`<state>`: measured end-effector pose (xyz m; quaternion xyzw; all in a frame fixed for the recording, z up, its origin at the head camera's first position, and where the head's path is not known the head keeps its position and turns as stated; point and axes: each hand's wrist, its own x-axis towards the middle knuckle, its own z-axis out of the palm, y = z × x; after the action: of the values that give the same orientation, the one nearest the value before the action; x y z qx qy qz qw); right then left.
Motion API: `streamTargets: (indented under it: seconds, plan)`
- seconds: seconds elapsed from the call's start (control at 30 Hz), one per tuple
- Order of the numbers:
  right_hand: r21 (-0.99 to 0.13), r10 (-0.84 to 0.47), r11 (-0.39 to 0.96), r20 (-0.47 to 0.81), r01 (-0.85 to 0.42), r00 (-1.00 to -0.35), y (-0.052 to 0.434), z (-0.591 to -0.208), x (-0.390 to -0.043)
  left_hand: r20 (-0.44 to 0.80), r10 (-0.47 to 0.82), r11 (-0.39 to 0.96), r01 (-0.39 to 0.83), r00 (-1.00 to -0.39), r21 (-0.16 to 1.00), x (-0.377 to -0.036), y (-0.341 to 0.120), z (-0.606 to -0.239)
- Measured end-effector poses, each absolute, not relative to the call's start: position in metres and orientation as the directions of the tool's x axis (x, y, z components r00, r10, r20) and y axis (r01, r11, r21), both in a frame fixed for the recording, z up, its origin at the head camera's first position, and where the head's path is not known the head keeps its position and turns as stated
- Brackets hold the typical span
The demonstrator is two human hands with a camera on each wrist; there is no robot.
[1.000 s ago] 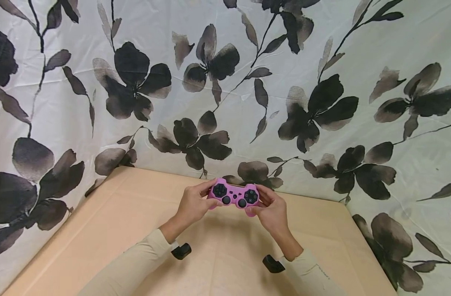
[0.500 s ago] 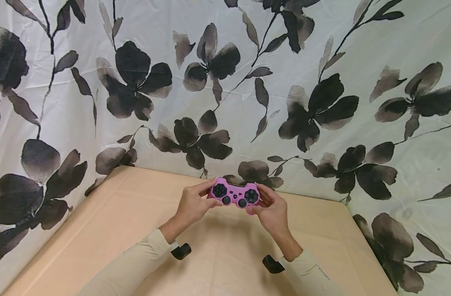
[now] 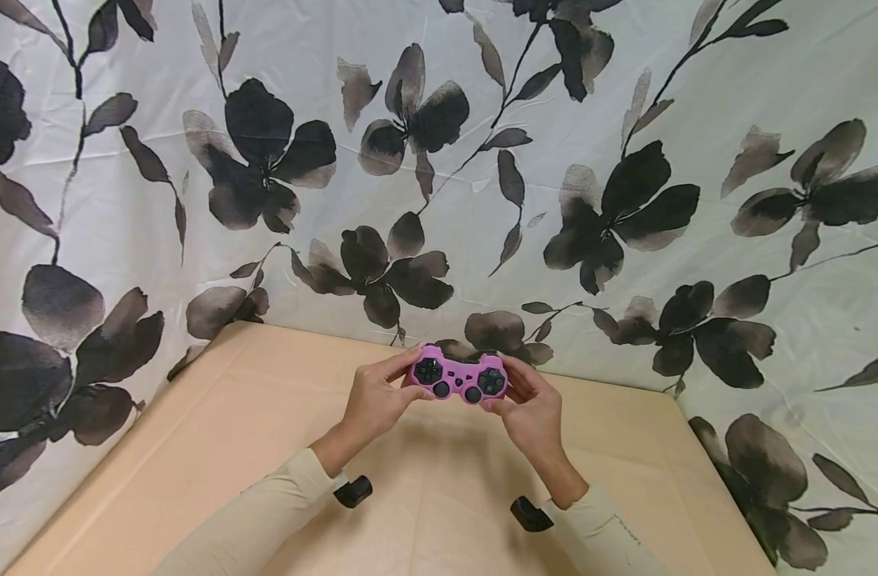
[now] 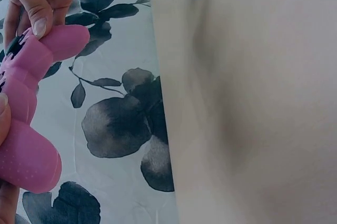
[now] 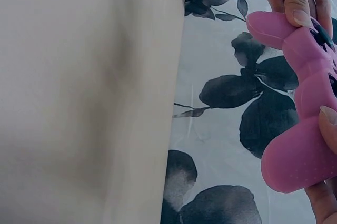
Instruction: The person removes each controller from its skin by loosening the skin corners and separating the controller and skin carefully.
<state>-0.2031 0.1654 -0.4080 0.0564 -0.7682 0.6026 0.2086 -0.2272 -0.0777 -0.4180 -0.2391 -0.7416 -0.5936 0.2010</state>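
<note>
Between both hands is a pink game controller (image 3: 458, 376) with black buttons and two black thumbsticks, its face turned up toward the head camera. My left hand (image 3: 378, 394) grips its left end, thumb on the lower front and fingers behind the top edge. At the other end my right hand (image 3: 534, 406) holds it the same way. In the left wrist view the controller's rounded pink handle (image 4: 29, 158) shows close up, the thumb lying along it. The right wrist view shows the other pink handle (image 5: 300, 155) with finger and thumb around it. Both hands are raised above the table.
A tan table (image 3: 417, 512) spreads beneath the arms, with soft shadows on it. Behind and beside it hangs a white cloth (image 3: 496, 304) printed with dark flowers. Black wrist cameras (image 3: 353, 491) sit at the cuffs of the light sleeves.
The controller tilts slightly, its right grip less visible below the right thumb. Both hands keep their hold in almost the same place.
</note>
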Motion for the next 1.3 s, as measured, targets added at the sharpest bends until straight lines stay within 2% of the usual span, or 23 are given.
streamTargets:
  seconds: [0.47, 1.03, 1.3]
  plan:
    - [-0.845, 0.16, 0.313, 0.497, -0.434, -0.853, 0.1648, -0.4117, -0.1986, 0.678, 0.1, 0.229, 0.68, -0.728, 0.696, -0.2239, -0.0775, -0.4199]
    - [-0.788, 0.159, 0.299, 0.597, -0.538, -0.786, 0.1625, -0.4152, -0.1957, 0.693, 0.109, 0.193, 0.699, -0.713, 0.689, -0.2215, -0.079, -0.4171]
    - [-0.719, 0.063, 0.333, 0.662, -0.61, -0.747, 0.1666, -0.4146, -0.1964, 0.712, 0.091, 0.194, 0.713, -0.696, 0.673, -0.2218, -0.0796, -0.4186]
